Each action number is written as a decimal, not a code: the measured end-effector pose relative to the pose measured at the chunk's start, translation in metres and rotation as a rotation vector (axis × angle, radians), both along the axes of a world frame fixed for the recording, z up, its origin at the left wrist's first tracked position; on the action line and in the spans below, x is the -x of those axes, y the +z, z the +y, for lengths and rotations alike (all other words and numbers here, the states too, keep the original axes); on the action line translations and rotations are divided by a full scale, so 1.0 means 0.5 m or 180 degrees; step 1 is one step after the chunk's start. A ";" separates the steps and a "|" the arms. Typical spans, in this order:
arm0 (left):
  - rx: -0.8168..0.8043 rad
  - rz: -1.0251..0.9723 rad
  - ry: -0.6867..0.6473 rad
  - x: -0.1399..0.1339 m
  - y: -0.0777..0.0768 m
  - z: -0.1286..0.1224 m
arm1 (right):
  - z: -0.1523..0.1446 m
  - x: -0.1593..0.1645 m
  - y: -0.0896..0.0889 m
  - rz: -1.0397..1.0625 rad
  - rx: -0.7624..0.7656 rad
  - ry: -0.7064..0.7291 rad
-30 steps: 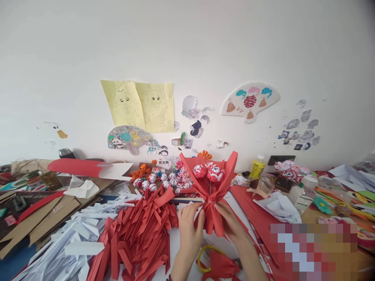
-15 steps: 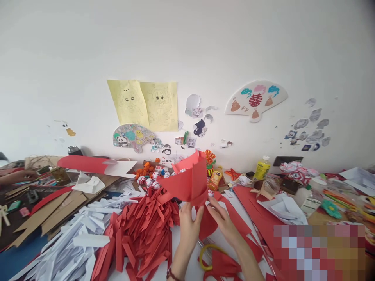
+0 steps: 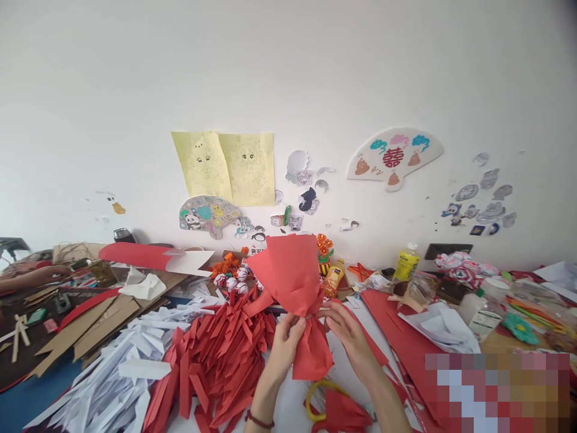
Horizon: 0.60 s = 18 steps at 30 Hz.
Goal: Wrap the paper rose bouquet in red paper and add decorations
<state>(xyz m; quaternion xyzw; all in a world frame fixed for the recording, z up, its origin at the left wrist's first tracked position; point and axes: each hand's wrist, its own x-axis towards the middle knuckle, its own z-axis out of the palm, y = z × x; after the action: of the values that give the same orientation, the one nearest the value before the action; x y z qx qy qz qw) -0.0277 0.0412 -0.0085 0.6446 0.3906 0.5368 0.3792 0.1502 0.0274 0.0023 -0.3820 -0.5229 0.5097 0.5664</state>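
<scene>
A red paper bouquet wrap [image 3: 293,273] stands upright in front of me, flared at the top and gathered to a narrow waist. Below that waist a crumpled red paper tail [image 3: 312,352] spreads out. My left hand [image 3: 287,340] pinches the waist from the left, thumb in front. On the other side, my right hand [image 3: 346,329] has its bent fingers at the waist's right edge; what its fingertips hold is too small to make out. Beneath the hands lie a yellow ring [image 3: 311,402] and a piece of folded red paper [image 3: 345,412].
Piles of folded red strips [image 3: 220,349] and white strips [image 3: 135,355] lie to the left. Red sheets [image 3: 396,325] and a yellow-labelled bottle [image 3: 406,263] are on the right. Wrapped lollipops [image 3: 234,279] sit behind. Another person's hand [image 3: 45,275] is at far left.
The wrap has turned, so a broad smooth side now faces me and its tail shows more fully. My hands stay at the waist. The view has shifted slightly.
</scene>
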 end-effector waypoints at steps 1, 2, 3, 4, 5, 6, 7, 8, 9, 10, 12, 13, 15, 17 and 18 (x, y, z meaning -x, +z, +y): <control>-0.0043 0.0048 0.0065 0.000 -0.001 0.000 | -0.003 0.000 0.002 -0.0003 0.0018 0.0040; -0.0098 0.0109 0.0148 0.000 -0.002 -0.001 | -0.005 0.000 0.005 -0.0008 0.0038 0.0087; -0.0162 0.0183 0.0260 -0.001 -0.002 -0.002 | -0.007 0.001 0.007 -0.0017 0.0057 0.0149; -0.0231 0.0272 0.0401 -0.002 -0.002 -0.003 | -0.009 0.003 0.009 -0.0034 0.0069 0.0208; -0.0303 0.0369 0.0568 -0.004 -0.002 -0.005 | -0.010 0.005 0.009 -0.0069 0.0072 0.0249; -0.0373 0.0470 0.0757 -0.007 -0.002 -0.007 | -0.011 0.008 0.008 -0.0134 0.0071 0.0265; -0.0439 0.0567 0.0953 -0.010 -0.003 -0.010 | -0.010 0.011 0.006 -0.0224 0.0072 0.0240; -0.0498 0.0657 0.1144 -0.014 -0.004 -0.014 | -0.009 0.015 0.003 -0.0334 0.0073 0.0197; -0.0550 0.0736 0.1317 -0.018 -0.005 -0.017 | -0.009 0.018 -0.001 -0.0451 0.0079 0.0162; -0.0592 0.0797 0.1469 -0.023 -0.008 -0.020 | -0.008 0.022 -0.004 -0.0555 0.0083 0.0140; -0.0654 0.0868 0.1716 -0.032 -0.015 -0.025 | -0.010 0.031 -0.009 -0.0688 0.0110 0.0121; -0.0718 0.0925 0.1840 -0.036 -0.019 -0.026 | -0.012 0.036 -0.010 -0.0724 0.0128 0.0110; -0.0918 0.1122 0.2109 -0.042 -0.025 -0.029 | -0.018 0.045 -0.008 -0.0806 0.0162 0.0102; -0.1123 0.1382 0.2376 -0.047 -0.030 -0.031 | -0.025 0.054 -0.004 -0.0863 0.0166 0.0153; -0.1188 0.1486 0.2486 -0.050 -0.030 -0.033 | -0.027 0.057 -0.002 -0.0862 0.0165 0.0190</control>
<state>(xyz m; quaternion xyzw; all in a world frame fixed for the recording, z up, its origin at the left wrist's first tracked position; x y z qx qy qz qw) -0.0029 0.0246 -0.0237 0.6101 0.5748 0.5408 -0.0700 0.1215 0.0137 0.0011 -0.4461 -0.5923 0.4834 0.4653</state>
